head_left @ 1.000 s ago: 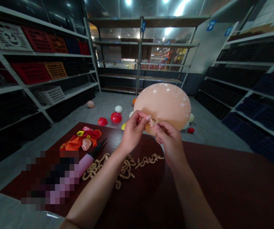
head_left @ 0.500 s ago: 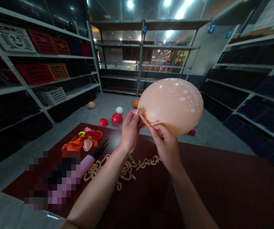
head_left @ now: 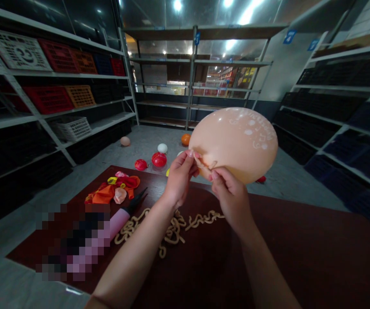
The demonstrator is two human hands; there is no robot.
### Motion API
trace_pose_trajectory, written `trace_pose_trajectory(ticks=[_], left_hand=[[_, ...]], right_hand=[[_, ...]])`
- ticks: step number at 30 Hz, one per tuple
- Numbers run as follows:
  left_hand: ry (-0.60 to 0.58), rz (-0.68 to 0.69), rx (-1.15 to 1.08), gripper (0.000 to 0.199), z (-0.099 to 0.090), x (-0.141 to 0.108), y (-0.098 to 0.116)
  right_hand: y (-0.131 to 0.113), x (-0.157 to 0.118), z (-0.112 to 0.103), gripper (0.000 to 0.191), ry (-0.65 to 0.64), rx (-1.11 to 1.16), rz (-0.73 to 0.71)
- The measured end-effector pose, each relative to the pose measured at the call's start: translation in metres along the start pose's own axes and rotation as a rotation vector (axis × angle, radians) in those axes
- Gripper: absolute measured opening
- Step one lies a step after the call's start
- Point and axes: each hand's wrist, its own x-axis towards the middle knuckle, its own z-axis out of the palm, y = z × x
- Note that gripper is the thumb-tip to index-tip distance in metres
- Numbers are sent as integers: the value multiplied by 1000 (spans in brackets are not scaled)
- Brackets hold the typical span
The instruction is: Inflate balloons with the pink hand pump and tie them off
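A large inflated peach balloon [head_left: 233,141] with white printed lettering and dots is held above the table, its neck end turned toward me. My left hand [head_left: 182,171] pinches at the neck side, thumb against fingertips. My right hand [head_left: 232,193] is closed in a pinch just to the right and lower. Between the two pinches a thin tan strand stretches against the balloon; I cannot tell whether it is cord or the balloon's own neck. Beneath the hands, wavy tan cord [head_left: 174,229] lies on the table, partly hidden by my left forearm.
On the dark red table [head_left: 284,249] lie a pink pump [head_left: 117,223] with a black nozzle, partly pixelated, and several flat balloons [head_left: 103,194]. Small inflated balloons, including a red one [head_left: 159,159], rest on the floor. Shelves with crates [head_left: 45,99] stand left; more shelving stands behind and right.
Both hands and the balloon have shifted slightly right and down in view, the right hand most. The pinches are a little farther apart. The table and shelves have moved slightly right in view.
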Motion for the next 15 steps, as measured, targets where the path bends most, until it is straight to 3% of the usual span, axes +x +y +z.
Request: trace_pose_trajectory(ticks=[3, 8, 13, 15], left_hand=[[27, -82, -153, 17, 4, -1, 7], [38, -142, -223, 21, 2, -1, 21], [84, -163, -140, 24, -7, 3, 27], [85, -105, -42, 25, -10, 6, 30]], right_hand=[[-3, -1, 1, 29, 13, -166, -75], [-8, -3, 5, 26, -36, -156, -93], [-10, -3, 5, 25, -104, -121, -70], [-9, -1, 4, 25, -125, -122, -67]])
